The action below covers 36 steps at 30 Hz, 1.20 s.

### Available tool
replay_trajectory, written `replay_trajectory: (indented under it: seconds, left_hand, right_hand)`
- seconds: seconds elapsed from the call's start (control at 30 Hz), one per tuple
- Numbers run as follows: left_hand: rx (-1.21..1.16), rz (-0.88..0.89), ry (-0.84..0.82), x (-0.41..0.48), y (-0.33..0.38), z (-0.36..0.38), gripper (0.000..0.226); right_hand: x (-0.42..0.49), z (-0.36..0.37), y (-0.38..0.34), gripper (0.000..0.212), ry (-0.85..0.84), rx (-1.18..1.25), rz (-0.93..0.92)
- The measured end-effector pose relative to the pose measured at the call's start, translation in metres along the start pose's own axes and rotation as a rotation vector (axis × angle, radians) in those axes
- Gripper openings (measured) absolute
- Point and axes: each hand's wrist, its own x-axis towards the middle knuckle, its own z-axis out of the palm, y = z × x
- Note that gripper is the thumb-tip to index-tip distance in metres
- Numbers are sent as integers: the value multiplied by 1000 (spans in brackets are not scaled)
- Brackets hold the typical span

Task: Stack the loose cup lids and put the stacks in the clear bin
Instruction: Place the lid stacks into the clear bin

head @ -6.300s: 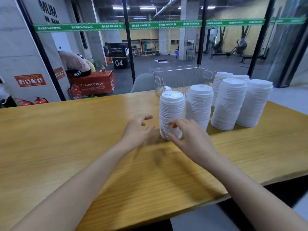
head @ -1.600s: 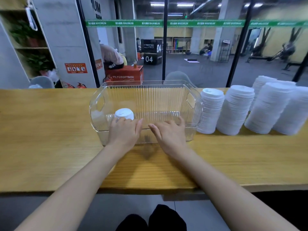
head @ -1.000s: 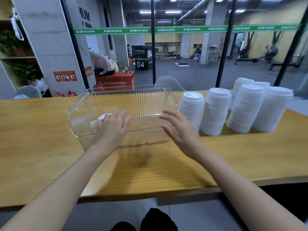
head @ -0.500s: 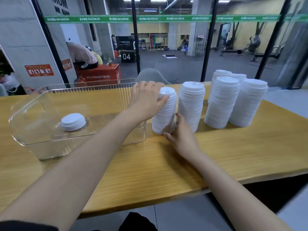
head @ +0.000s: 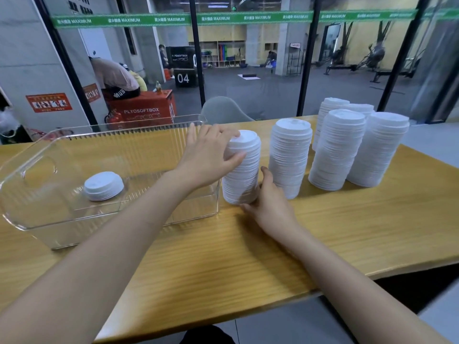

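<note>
A tall stack of white cup lids (head: 242, 175) stands on the wooden table just right of the clear bin (head: 37, 219), leaning slightly. My left hand (head: 208, 155) grips its upper part from the left, thumb across the front. My right hand (head: 267, 202) curls round its base from the right, thumb up the side. A short stack of lids (head: 103, 186) lies on the bin's floor.
Several more tall lid stacks stand to the right: one close by (head: 289, 157), then others (head: 335, 150) (head: 377, 147) with more behind. A glass wall runs along the table's far edge (head: 285, 119). Bare wood (head: 223, 269) lies in front of me.
My hands left the bin's front wall and went right to the nearest tall stack. In the last half second the left thumb has wrapped across the stack's front; the right hand stays at the base.
</note>
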Motion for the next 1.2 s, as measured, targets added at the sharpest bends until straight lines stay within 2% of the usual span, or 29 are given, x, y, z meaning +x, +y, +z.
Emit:
replay_trajectory:
  seconds: [0.17,0.3,0.57,0.87,1.2]
  left_hand:
    - [-12,9,-25,-1,-2,0,50]
    - [-15,15,-19,-2,-4,0,50]
    - [-47,28,-7,-8,0,0,52]
    - [-110,74,58,-20,21,-15,52]
    - [-133,133,224,-9,36,-91,46]
  right_hand:
    - [14,8,-6,129,-13,103,-1]
    - [16,15,-11,140,34,159,12]
    - [10,18,-7,120,128,246,-73]
    - [-13,-9,-13,121,201,220,-124]
    - [-4,-74,-78,123,201,228,-174]
